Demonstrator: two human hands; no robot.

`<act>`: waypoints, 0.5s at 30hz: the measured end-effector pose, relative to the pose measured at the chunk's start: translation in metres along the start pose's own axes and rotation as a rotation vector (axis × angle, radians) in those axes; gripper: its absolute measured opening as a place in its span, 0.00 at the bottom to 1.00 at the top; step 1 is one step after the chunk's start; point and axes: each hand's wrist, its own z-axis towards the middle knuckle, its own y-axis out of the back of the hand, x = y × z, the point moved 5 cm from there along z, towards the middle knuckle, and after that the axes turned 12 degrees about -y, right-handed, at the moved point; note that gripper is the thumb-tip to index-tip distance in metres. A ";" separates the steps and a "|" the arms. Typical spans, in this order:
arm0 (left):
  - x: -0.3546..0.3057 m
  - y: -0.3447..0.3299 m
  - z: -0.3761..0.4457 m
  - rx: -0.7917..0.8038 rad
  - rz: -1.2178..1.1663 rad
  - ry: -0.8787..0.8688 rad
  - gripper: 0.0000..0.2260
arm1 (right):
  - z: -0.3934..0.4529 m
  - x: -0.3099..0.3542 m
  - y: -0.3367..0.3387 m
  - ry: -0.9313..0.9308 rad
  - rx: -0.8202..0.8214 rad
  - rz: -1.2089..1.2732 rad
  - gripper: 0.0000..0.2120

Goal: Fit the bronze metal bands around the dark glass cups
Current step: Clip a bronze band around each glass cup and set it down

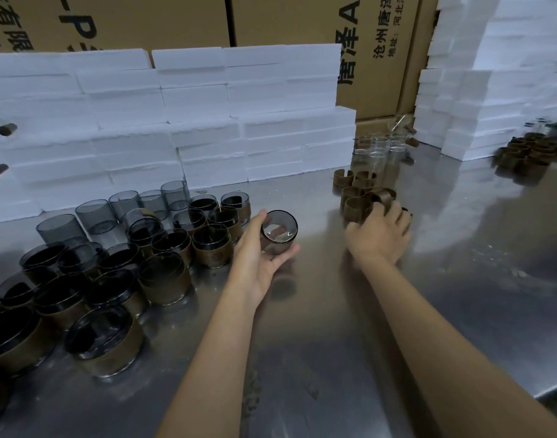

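Observation:
My left hand (258, 257) grips a bare dark glass cup (278, 232), tilted so its mouth faces me, just above the steel table (318, 327). My right hand (381, 235) reaches into a small cluster of loose bronze bands (356, 197), its fingers curled on one band (383, 197) at the near edge. Several cups with bands fitted (163, 279) crowd the left side of the table. Bare dark cups (95, 216) stand behind them.
Stacked white foam blocks (176, 121) form a wall at the back and another stack (479, 105) at the right. Cardboard cartons (375, 42) rise behind. Clear glasses (381, 150) stand beyond the bands, and more bronze bands (526, 156) lie far right.

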 end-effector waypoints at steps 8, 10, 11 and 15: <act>0.000 0.003 0.002 0.048 0.006 -0.012 0.13 | 0.032 -0.022 -0.002 0.059 0.077 -0.039 0.15; -0.001 0.002 0.002 0.060 0.024 -0.019 0.12 | 0.020 -0.014 -0.005 0.178 0.176 0.121 0.11; -0.001 0.002 0.002 0.063 0.032 -0.021 0.13 | 0.008 -0.007 -0.004 0.270 0.208 0.205 0.09; -0.001 0.000 0.001 0.062 0.072 -0.069 0.16 | -0.050 0.027 0.007 0.607 0.255 0.417 0.03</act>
